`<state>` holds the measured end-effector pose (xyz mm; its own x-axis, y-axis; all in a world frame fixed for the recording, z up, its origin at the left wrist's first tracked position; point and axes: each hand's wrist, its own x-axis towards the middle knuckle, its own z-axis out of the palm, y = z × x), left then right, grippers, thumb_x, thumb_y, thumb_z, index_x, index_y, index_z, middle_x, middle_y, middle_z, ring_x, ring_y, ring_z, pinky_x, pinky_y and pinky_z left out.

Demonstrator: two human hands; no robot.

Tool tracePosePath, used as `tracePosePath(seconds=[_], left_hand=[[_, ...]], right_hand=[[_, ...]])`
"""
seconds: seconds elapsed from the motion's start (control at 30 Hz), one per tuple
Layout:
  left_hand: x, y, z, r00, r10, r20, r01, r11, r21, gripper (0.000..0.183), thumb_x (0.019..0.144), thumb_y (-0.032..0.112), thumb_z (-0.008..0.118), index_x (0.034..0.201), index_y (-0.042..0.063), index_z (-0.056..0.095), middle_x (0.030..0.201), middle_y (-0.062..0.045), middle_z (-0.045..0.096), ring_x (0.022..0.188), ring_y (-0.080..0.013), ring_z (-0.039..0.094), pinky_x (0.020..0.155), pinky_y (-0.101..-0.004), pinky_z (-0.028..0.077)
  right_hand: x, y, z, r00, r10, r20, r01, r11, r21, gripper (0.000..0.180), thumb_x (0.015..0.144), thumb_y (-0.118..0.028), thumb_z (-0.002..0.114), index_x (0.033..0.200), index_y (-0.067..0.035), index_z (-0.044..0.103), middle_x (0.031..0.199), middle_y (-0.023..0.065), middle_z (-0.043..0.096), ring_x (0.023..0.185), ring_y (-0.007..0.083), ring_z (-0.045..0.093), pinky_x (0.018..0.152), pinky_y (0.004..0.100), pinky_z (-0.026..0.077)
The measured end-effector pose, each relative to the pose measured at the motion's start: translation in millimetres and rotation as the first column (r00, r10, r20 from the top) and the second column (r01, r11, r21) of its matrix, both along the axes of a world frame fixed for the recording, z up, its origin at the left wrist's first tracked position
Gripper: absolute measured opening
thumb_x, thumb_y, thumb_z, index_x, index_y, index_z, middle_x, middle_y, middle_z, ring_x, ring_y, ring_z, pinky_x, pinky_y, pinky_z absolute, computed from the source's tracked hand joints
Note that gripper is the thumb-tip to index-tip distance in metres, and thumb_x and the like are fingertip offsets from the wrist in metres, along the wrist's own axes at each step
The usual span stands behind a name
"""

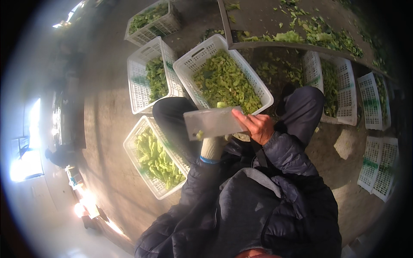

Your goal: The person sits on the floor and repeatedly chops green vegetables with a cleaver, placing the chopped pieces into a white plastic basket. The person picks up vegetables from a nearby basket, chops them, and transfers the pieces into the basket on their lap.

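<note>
My bare right hand (259,125) is closed on a broad metal cleaver (213,122), whose flat blade extends to the left over my lap. A bit of green vegetable sticks to the blade near its lower left corner. Beneath the blade is my left hand (213,145) in a pale knit glove with a blue cuff; its fingers are mostly hidden. The pale green end of a vegetable stalk (222,104) shows just beyond the blade's far edge. In front of my hands, between my knees, a white plastic crate (266,94) holds chopped green leaves (230,80).
A crate of long light-green stalks (158,161) stands at the left. Two crates of greens (137,77) (151,29) stand at the upper left, others (347,90) at the right. A metal-edged table (229,35) with leaf scraps stands ahead.
</note>
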<state>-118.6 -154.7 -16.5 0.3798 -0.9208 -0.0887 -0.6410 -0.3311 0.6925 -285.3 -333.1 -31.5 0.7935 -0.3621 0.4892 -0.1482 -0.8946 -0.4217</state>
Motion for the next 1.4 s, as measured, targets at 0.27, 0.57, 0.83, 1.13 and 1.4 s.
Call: tracePosePath(seconds=[0.27,0.57,0.83,1.13,1.4], left_hand=[[-13.4,-18.0,54.0,0.394,0.262,-0.881,-0.594,0.804,-0.027,0.048,0.111,0.026,0.062,0.152,0.002,0.055,0.107,-0.003,0.067,0.087,-0.0059,0.059,0.072,-0.0221,0.049],[0.4,0.5,-8.5,0.983,0.143,-0.112,-0.136,0.988,0.07,0.045,0.114,0.013,0.055,0.156,0.0,0.049,0.152,-0.015,0.057,0.138,-0.0275,0.056,0.114,-0.0382,0.048],[-27.6,-14.9,57.9,0.515,0.1,-0.851,-0.525,0.822,-0.222,0.067,0.106,0.02,0.066,0.163,0.001,0.038,0.146,-0.013,0.058,0.132,-0.0225,0.059,0.112,-0.0361,0.048],[-7.2,-28.1,36.3,0.583,0.161,-0.796,-0.517,0.83,-0.211,0.067,0.094,-0.002,0.067,0.157,-0.002,0.044,0.137,-0.011,0.061,0.123,-0.0195,0.062,0.108,-0.0352,0.051],[-3.3,-21.1,56.3,0.655,0.242,-0.716,-0.572,0.778,-0.26,0.065,0.094,-0.005,0.065,0.155,-0.001,0.046,0.133,-0.01,0.064,0.122,-0.0186,0.063,0.105,-0.0325,0.053]], right_hand=[[4.1,-25.7,3.0,0.987,-0.153,-0.038,0.158,0.97,0.183,0.066,0.088,0.0,0.077,0.15,-0.019,0.065,0.097,0.0144,0.079,0.078,0.0327,0.077,0.066,0.0408,0.061],[18.3,18.4,40.0,0.999,0.01,0.044,-0.007,0.997,-0.071,0.063,0.091,-0.009,0.072,0.153,-0.013,0.063,0.074,0.006,0.064,0.058,0.024,0.065,0.057,0.0389,0.054],[-0.3,-55.1,-4.2,0.922,-0.263,-0.283,0.345,0.891,0.295,0.037,0.101,-0.014,0.072,0.137,-0.021,0.076,0.09,0.0211,0.075,0.081,0.0403,0.075,0.068,0.0467,0.059],[-24.2,-29.6,-15.7,0.947,-0.288,-0.139,0.317,0.787,0.53,0.033,0.107,-0.023,0.069,0.137,-0.01,0.075,0.099,0.0251,0.077,0.092,0.0399,0.079,0.074,0.0452,0.059],[-37.4,-30.9,-53.2,0.909,-0.39,-0.147,0.407,0.756,0.512,0.033,0.1,-0.026,0.074,0.132,-0.023,0.078,0.092,0.0255,0.074,0.089,0.0452,0.074,0.074,0.0488,0.058]])
